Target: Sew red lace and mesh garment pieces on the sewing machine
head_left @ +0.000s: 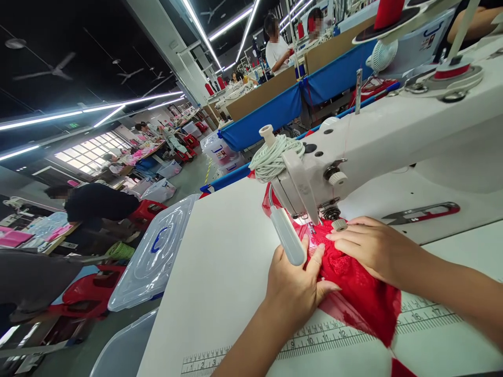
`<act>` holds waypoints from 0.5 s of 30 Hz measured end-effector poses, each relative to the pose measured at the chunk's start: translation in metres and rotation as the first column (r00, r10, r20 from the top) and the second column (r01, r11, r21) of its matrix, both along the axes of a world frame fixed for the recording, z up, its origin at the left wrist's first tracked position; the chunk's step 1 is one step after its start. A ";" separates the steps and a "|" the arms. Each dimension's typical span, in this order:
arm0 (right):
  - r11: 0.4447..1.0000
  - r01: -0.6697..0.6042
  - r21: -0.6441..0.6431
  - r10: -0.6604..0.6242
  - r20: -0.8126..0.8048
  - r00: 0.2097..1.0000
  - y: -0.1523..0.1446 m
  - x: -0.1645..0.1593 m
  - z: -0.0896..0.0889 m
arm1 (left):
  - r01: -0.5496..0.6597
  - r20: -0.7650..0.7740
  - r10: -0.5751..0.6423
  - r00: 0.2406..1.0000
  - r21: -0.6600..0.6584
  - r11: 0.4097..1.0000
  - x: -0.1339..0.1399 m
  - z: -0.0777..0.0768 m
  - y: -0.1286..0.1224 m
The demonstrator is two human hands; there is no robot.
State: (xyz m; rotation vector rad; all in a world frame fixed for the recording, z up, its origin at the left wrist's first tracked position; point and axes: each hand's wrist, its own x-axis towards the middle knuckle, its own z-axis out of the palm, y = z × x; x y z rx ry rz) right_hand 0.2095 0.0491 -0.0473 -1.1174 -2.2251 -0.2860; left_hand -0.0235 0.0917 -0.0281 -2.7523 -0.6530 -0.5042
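Note:
Red lace fabric lies bunched under the needle area of a white sewing machine, its lower end trailing toward me. My left hand holds the fabric's left side, thumb toward me and fingertips near the presser foot. From the right, my right hand grips the fabric with bent fingers, close beside the needle. A small grey-white lamp on a bent stem hangs over my left fingers and partly hides them. The stitching point is partly covered by the machine head.
A printed ruler runs along the white table. Red-handled thread snips rest on the machine bed. Coiled pale cord sits on the machine head. Lidded plastic bins stand left; other people work at tables beyond.

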 end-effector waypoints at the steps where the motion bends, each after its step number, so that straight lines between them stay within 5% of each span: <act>1: 1.000 0.003 0.008 -0.003 -0.003 1.000 0.001 0.000 0.000 | -0.002 0.004 0.002 1.000 -0.003 1.000 -0.001 -0.001 0.001; 15: 0.997 0.024 -0.067 -0.024 0.007 1.000 0.007 0.000 -0.006 | -0.029 -0.029 0.029 0.999 0.011 1.000 0.001 0.000 0.008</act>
